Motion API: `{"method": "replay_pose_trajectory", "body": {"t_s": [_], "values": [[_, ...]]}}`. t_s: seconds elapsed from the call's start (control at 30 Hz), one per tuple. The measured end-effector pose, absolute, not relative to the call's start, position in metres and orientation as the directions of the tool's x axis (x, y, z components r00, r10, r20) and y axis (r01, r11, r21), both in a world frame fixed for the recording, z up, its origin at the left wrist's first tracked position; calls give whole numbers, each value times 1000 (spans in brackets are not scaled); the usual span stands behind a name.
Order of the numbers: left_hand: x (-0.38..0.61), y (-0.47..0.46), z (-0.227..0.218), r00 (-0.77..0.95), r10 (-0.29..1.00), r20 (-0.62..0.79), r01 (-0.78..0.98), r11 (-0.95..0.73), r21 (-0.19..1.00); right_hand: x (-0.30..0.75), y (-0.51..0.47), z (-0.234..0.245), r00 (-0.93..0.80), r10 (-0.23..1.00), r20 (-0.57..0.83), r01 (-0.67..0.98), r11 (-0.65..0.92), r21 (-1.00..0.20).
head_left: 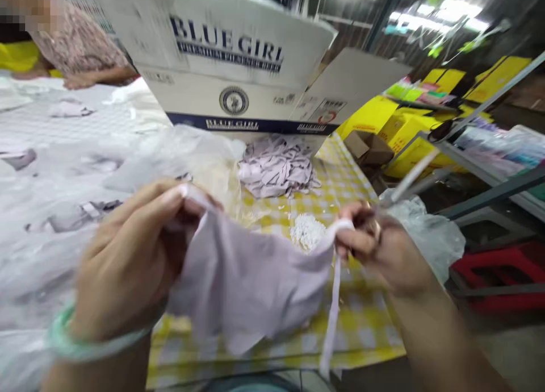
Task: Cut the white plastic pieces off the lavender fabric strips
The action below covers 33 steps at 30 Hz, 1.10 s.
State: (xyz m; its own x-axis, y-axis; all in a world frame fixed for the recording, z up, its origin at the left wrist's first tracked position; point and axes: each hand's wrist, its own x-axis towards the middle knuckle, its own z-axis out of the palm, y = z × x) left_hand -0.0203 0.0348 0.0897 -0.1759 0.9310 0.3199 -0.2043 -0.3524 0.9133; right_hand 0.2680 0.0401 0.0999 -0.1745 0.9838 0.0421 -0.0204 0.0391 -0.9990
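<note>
Two hands pull one pale lilac cloth piece (pixel 255 284) taut above the counter (pixel 361 324), in front of the cardboard box (pixel 238 57).
The left hand (pixel 128 261) is closed on one upper corner, and the right hand (pixel 374 247) pinches the other, where a narrow strap (pixel 332 318) hangs down. Nearer the box lie a heap of similar lilac pieces (pixel 276 167) and a small pile of white bits (pixel 307 231). The work looks partway through, though whether that heap is finished or waiting cannot be told. Blur smears both hands, and a glint at the right hand stays unclear. Left of the box, another person's arm (pixel 97 76) is mostly cut off.

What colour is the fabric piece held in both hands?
The fabric piece is pale lilac, clearest in head view.
</note>
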Motion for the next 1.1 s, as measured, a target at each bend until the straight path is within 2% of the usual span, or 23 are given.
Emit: {"method": "replay_pose_trajectory", "body": {"t_s": [0.03, 0.1, 0.13, 0.2, 0.27, 0.33, 0.4, 0.5, 0.57, 0.63, 0.73, 0.8, 0.9, 0.97, 1.1], "values": [[-3, 65, 107, -177, 895, 410, -210, -442, 872, 264, 66, 112, -136, 981, 140, -49, 135, -990], [19, 125, 134, -280, 731, 623, -210, -679, 703, 260, 121, 138, -76, 942, 328, -71, 323, -944], [25, 153, 142, -324, 660, 678, -147, -743, 653, 261, 148, 148, -24, 911, 412, -78, 409, -909], [29, 198, 143, -271, 625, 732, 157, -721, 675, 270, 196, 157, 96, 882, 462, -19, 465, -885], [30, 219, 123, -171, 684, 709, 286, -654, 700, 284, 229, 145, 276, 850, 449, 173, 416, -893], [33, 209, 87, -83, 740, 668, 359, -603, 712, 298, 241, 114, 386, 811, 439, 390, 288, -875], [39, 169, 43, 5, 777, 630, 406, -577, 709, 304, 232, 72, 377, 841, 388, 437, 208, -875], [50, 82, -11, 200, 813, 546, 411, -576, 707, 286, 190, 9, 221, 948, 229, 378, 133, -916], [51, 33, -32, 312, 829, 465, 400, -558, 727, 256, 153, -24, 63, 992, 107, 324, 81, -943], [43, 2, -42, 291, 876, 385, 371, -474, 799, 217, 118, -48, -100, 995, 12, 273, 39, -961], [19, -13, -48, -11, 972, 237, 240, -227, 944, 161, 86, -71, -300, 949, -95, 193, -37, -981], [3, -11, -51, -218, 973, 76, 90, -58, 994, 135, 80, -79, -346, 927, -144, 147, -98, -984], [-12, 0, -54, -359, 931, -66, -55, 49, 997, 116, 80, -83, -369, 914, -168, 105, -138, -985], [-15, 9, -52, -374, 921, -107, -129, 63, 990, 113, 72, -83, -384, 908, -166, 80, -146, -986], [-14, 21, -39, -298, 931, -210, -337, 103, 936, 125, 36, -75, -461, 871, -169, 64, -157, -986]]}}
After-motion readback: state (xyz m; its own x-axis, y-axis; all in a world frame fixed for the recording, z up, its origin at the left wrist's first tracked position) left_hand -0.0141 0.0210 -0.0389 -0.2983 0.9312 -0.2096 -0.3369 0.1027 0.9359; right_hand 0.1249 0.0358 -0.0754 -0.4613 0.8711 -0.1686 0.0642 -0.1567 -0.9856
